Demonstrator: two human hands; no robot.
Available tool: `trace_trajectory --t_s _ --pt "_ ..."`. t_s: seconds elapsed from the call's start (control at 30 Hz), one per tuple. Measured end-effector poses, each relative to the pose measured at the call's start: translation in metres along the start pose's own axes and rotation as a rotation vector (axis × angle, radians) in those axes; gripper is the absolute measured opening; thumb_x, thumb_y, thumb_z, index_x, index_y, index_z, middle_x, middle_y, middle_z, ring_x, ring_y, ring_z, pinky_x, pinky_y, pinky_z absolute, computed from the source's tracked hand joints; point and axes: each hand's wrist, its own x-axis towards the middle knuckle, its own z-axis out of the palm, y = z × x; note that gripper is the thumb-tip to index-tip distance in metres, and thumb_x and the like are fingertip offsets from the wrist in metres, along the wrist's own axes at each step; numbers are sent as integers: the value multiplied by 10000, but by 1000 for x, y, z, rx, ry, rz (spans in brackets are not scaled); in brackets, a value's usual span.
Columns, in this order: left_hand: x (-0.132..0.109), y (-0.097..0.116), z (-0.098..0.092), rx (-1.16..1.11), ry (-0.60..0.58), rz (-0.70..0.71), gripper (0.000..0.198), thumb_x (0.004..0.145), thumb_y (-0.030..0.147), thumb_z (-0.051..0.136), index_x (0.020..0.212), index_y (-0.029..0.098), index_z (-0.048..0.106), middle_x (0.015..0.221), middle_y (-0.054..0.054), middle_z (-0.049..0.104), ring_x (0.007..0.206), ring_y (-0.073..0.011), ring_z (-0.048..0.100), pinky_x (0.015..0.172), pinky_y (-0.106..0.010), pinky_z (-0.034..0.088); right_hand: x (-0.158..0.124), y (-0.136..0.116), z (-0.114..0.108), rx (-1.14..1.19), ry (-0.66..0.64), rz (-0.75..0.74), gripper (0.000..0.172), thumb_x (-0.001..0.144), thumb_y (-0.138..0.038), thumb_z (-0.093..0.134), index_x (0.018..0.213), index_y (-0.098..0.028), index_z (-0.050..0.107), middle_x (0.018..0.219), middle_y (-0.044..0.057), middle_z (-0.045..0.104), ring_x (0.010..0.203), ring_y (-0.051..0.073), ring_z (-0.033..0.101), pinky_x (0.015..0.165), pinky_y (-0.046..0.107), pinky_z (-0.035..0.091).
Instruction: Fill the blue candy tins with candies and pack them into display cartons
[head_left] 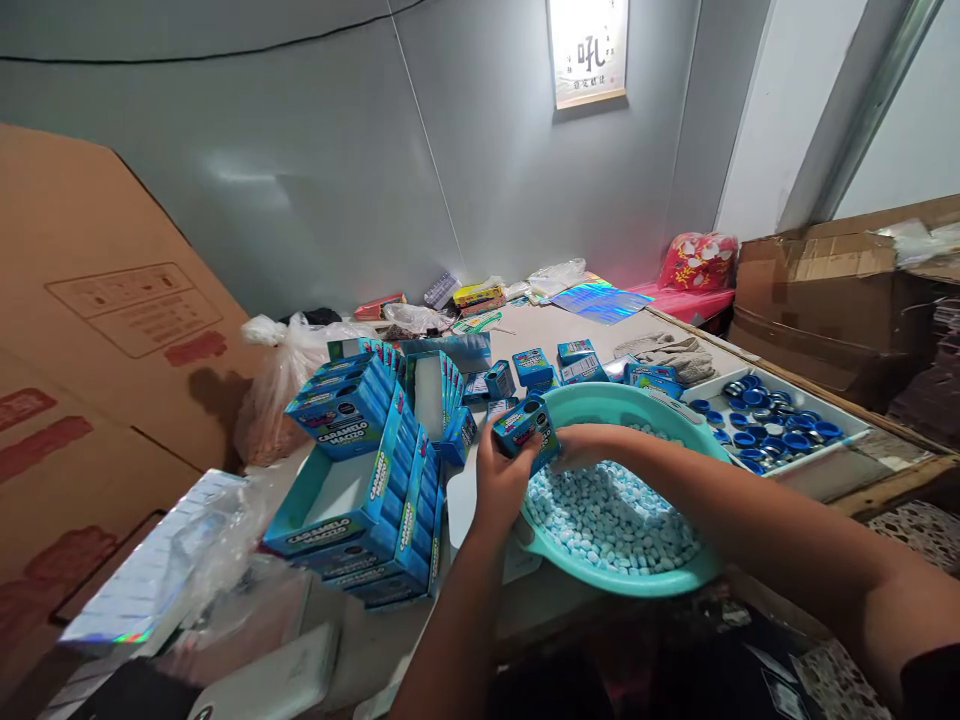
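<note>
My left hand (pixel 504 470) holds a small blue box (pixel 523 428) over the left rim of a turquoise basin (pixel 622 578). Pale blue and white candies (pixel 615 520) cover the bottom of the basin. Beside the box, on its right, is my right hand (pixel 581 448), above the candies; its fingertips are hidden behind the box and my left hand. Left of the basin stand stacked blue display boxes (pixel 352 520) marked "CARAMELO MACIZO", the top one partly filled with small boxes. More small blue boxes (pixel 532 367) lie behind the basin.
A white tray (pixel 806 458) of blue-rimmed round pieces sits at the right, with a grey glove (pixel 667 355) near it. Large cardboard boxes flank the table (pixel 720 350). Plastic bags (pixel 281 380) lie behind the stack, and a silver device (pixel 270 680) is at the lower left.
</note>
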Motion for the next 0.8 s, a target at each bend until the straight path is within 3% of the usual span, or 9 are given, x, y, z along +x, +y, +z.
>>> trace_trajectory --t_s 0.17,0.33,0.47,0.63,0.8 --pt "0 16 -6 -26 129 28 629 639 413 860 1174 208 600 1092 -48 728 969 -170 715 928 -313 604 5 13 -5 -279 -107 57 194 521 -161 841 551 -221 658 526 -20 575 490 110 416 511 259 301" --pt "-4 38 -37 144 200 167 577 607 374 891 1113 217 665 1033 -53 737 924 -183 715 836 -292 617 13 29 -11 -362 -155 98 184 526 -141 838 559 -213 672 539 -15 586 484 107 417 460 237 226" --pt "-13 20 -64 191 301 65 584 635 344 862 1156 207 636 1032 -48 731 954 -188 716 908 -324 611 13 31 -10 -388 -127 107 279 479 -78 883 532 -217 647 497 -34 541 453 91 371 457 240 226" --pt "-20 -9 -86 426 265 -108 582 610 294 869 1147 215 658 1134 -70 713 1036 -203 696 992 -361 581 10 25 -11 -440 -85 156 350 434 -49 955 588 -181 670 522 -58 551 472 85 392 523 243 278" --pt "-20 -5 -86 258 261 -12 716 633 446 892 1231 200 587 1282 -126 680 1231 -238 656 1104 -407 536 6 16 -15 -469 -156 202 273 512 -52 938 645 -149 720 592 -28 621 526 93 436 554 244 258"
